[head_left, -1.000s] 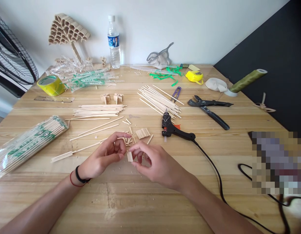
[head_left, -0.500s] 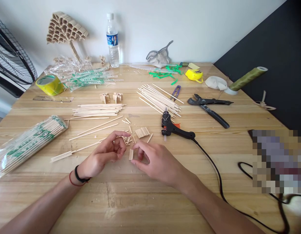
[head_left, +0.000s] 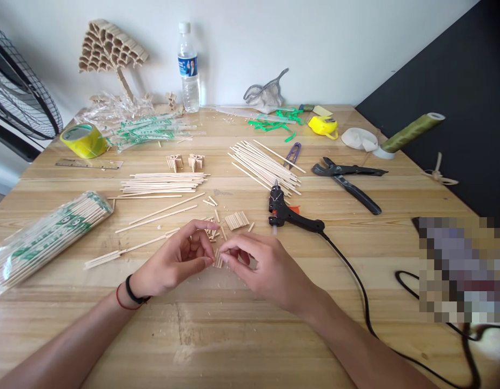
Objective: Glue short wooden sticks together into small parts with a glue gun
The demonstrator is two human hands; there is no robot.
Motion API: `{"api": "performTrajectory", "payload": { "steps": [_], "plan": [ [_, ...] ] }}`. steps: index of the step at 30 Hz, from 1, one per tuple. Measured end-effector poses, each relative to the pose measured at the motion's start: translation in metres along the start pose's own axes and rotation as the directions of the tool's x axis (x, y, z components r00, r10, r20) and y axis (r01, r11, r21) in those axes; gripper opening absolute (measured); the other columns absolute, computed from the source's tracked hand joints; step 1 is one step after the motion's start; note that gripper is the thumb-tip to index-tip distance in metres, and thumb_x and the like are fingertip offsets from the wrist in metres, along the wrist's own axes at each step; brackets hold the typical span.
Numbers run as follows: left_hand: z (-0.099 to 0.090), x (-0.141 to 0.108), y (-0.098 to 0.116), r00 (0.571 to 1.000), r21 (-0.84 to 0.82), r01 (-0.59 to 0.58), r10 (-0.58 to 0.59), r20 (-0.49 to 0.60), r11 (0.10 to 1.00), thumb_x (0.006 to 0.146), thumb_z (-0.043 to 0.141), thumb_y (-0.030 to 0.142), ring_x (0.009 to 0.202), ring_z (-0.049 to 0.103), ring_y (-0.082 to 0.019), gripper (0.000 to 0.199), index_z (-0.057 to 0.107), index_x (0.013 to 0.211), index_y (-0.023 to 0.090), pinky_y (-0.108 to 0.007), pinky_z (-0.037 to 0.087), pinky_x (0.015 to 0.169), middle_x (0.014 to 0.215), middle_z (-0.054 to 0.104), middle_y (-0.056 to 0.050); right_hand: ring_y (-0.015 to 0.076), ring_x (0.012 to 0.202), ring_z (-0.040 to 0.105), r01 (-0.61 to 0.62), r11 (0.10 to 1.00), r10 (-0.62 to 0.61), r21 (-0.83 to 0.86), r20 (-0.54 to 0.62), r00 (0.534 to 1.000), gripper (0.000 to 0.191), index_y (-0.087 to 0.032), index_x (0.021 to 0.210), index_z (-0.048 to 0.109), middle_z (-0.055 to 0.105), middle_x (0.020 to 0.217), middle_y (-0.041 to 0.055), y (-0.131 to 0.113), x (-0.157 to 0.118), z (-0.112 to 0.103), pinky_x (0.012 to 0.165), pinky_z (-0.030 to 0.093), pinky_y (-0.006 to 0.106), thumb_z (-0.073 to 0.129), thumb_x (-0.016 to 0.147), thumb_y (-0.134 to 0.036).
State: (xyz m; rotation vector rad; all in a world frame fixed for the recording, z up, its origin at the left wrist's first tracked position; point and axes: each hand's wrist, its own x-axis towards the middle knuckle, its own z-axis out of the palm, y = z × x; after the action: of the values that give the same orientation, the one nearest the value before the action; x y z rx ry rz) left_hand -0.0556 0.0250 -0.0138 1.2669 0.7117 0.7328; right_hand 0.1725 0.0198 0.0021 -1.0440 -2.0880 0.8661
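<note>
A small row of short wooden sticks, lying side by side, sits between my fingertips on the table. My left hand curls its fingers, with thumb and fingertip closed at the row's left edge. From the other side, my right hand pinches at the row's upper right edge, its fingertips partly covering the sticks. Just beyond, a larger row of joined short sticks lies flat. Loose cut pieces are scattered behind my left fingers, which partly hide them.
A black glue gun lies right of my hands, its cable running toward me. Beyond are long sticks, black pliers and purple snips. Leftward are a packet of sticks, yellow tape and a stick-built tree model.
My left hand has moved right and its fingertips have closed at the small stick row. My right fingertips have drawn together at its top, covering more of it.
</note>
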Motion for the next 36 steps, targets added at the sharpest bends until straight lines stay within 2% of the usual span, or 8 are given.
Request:
{"api": "performTrajectory", "payload": {
  "steps": [4,11,19,24,36],
  "plan": [
    [0.0,-0.001,-0.002,1.0,0.01,0.016,-0.016,-0.004,1.0,0.1,0.067,0.018,0.083,0.06,-0.013,0.045,0.048,0.14,0.022,-0.025,0.044,0.077,0.093,0.065,-0.001,0.0131,0.062,0.057,0.064,0.998,-0.063,0.023,-0.034,0.997,0.007,-0.016,0.091,0.075,0.064,0.071,-0.0001,0.001,-0.001,0.004,0.059,0.044,0.025,0.07,0.093,-0.01],
    [0.008,-0.001,0.002,0.998,0.078,0.055,-0.054,-0.019,0.995,0.099,0.067,0.021,0.079,0.06,-0.012,0.039,0.047,0.131,0.022,-0.024,0.045,0.072,0.089,0.064,0.001,0.0123,0.058,0.054,0.093,0.995,-0.094,-0.017,-0.043,0.995,0.008,-0.015,0.086,0.074,0.063,0.067,-0.0006,0.004,-0.004,0.01,0.057,0.04,0.025,0.072,0.092,-0.009],
    [0.013,0.001,0.004,0.995,0.123,0.095,-0.091,-0.038,0.988,0.096,0.066,0.018,0.074,0.062,-0.013,0.04,0.044,0.129,0.02,-0.024,0.046,0.068,0.084,0.065,0.002,0.0111,0.056,0.049,0.187,0.97,-0.196,-0.153,-0.043,0.98,0.02,-0.017,0.075,0.061,0.056,0.066,-0.0027,0.003,-0.007,0.014,0.056,0.037,0.025,0.061,0.09,-0.004],
    [0.014,0.001,0.005,0.997,0.108,0.07,-0.069,-0.017,0.992,0.095,0.065,0.015,0.074,0.062,-0.012,0.041,0.043,0.129,0.02,-0.023,0.046,0.067,0.083,0.065,0.002,0.0115,0.059,0.053,0.237,0.949,-0.248,-0.208,-0.032,0.968,0.018,-0.019,0.077,0.056,0.059,0.071,-0.0011,0.005,-0.006,0.017,0.058,0.04,0.024,0.057,0.087,-0.003],
    [0.014,0.001,0.006,0.998,0.115,0.059,-0.062,0.028,0.992,0.095,0.063,0.012,0.075,0.063,-0.011,0.043,0.042,0.131,0.02,-0.024,0.048,0.071,0.084,0.065,0.003,0.0122,0.058,0.051,0.25,0.941,-0.259,-0.23,-0.012,0.966,0.018,-0.022,0.078,0.048,0.058,0.071,-0.0017,0.007,-0.003,0.021,0.056,0.04,0.024,0.052,0.082,-0.005]
  ]
}}
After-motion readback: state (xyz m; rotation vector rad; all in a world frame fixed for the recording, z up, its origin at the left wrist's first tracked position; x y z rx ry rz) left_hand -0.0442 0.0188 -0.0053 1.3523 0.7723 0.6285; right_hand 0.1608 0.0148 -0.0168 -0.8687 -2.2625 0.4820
